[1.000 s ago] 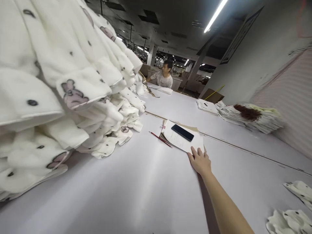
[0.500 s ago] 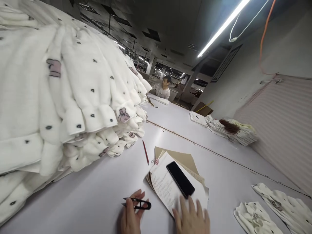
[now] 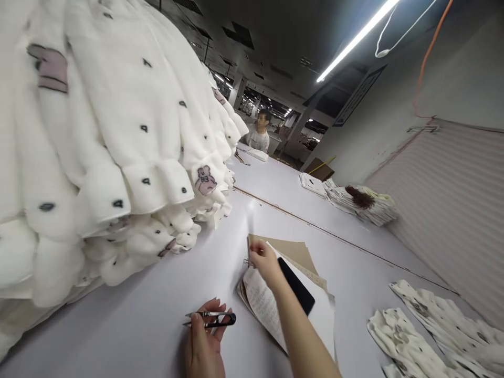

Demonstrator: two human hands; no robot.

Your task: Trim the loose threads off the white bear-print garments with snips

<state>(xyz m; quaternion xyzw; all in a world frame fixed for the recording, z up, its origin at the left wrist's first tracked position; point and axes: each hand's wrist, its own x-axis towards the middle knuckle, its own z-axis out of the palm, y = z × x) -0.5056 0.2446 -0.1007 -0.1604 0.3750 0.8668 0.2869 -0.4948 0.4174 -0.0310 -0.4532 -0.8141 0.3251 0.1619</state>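
Note:
My left hand holds black thread snips above the white table, blades pointing left. Over the top left corner of a stack of written papers, my right hand is closed in a pinch. The red pencil appears to be in its fingers, mostly hidden by them. Beside the fingertips, a small binder clip sits at the papers' edge. A black phone rests on the papers, partly covered by my right forearm. Brown card sticks out beneath the sheets.
A tall pile of white fleece garments with bear patches fills the left side. Small white fabric pieces lie at the right. Farther back are stacked papers or cloth and a seated person. A seam crosses the table.
My right hand has moved from the phone's lower end up to the papers' top left corner and closed. The pencil is gone from the table there. The left hand still holds the snips.

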